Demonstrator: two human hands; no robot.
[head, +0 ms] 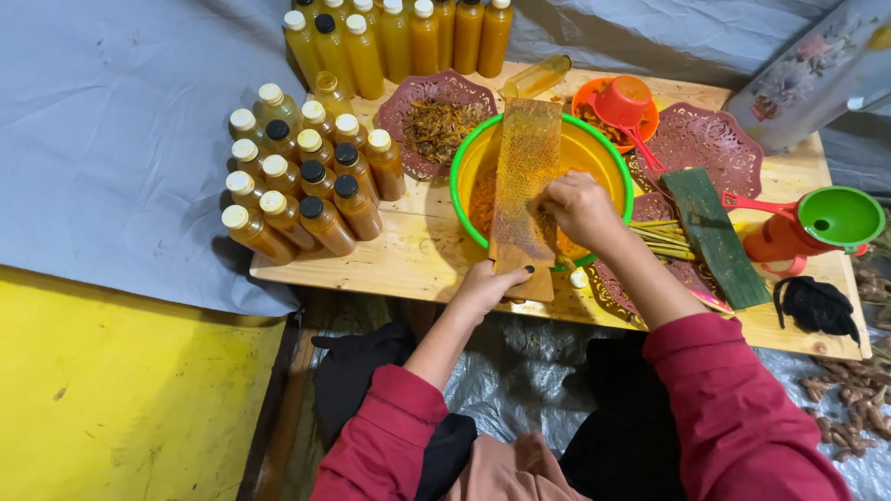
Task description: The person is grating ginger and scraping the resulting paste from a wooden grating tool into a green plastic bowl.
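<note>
1. Two bare hands work at a low, pale wooden table [418,260] that stands on grey plastic sheeting [111,139]; a yellow floor patch [121,390] lies at lower left.
2. A long wooden grater board stained orange [522,186] leans across a green-rimmed yellow plastic bowl [594,148] at the table's centre, its lower end resting on the tabletop.
3. The left hand [483,288] is closed around the board's lower end.
4. The right hand [580,209] is curled shut against the board's right edge above the bowl; what the fingers pinch cannot be made out.
5. Orange grated pulp [481,206] lies inside the bowl.
6. Many capped plastic bottles of amber liquid [306,186] stand in a cluster on the table's left side and in a row along its far edge.
7. A dark red patterned plate of dried shreds [436,116] sits just behind the bowl.
8. A green funnel on an orange jug [817,227] stands at the right end, near a folded green leaf [710,232].
</note>
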